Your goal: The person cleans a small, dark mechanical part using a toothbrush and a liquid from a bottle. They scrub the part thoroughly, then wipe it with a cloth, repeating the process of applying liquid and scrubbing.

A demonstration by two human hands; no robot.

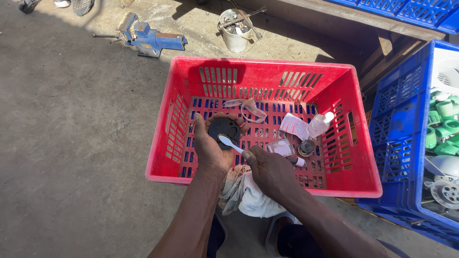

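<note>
Black disc (224, 130): round, dark, gripped in left hand (210, 145) over red crate (248, 71)
Left hand: fingers curled round disc edge
Right hand (270, 169): clenched on white toothbrush (230, 143), bristle end touching disc
Cloth (248, 196): whitish, draped over crate's near rim, under both wrists
Crate floor: clear plastic bottle (319, 125) lying flat, white-and-red paper label (294, 126) beside it, small clear packet (281, 148), round metal part (306, 147)
Right side: blue crate (397, 138) with green fittings (442, 126)
Ground: blue vise (146, 38), metal tin (235, 29)

2 hands (210, 148), 1 red crate (267, 76), 2 blue crates (397, 119), 1 vise (146, 38), 1 bucket (235, 40)
</note>
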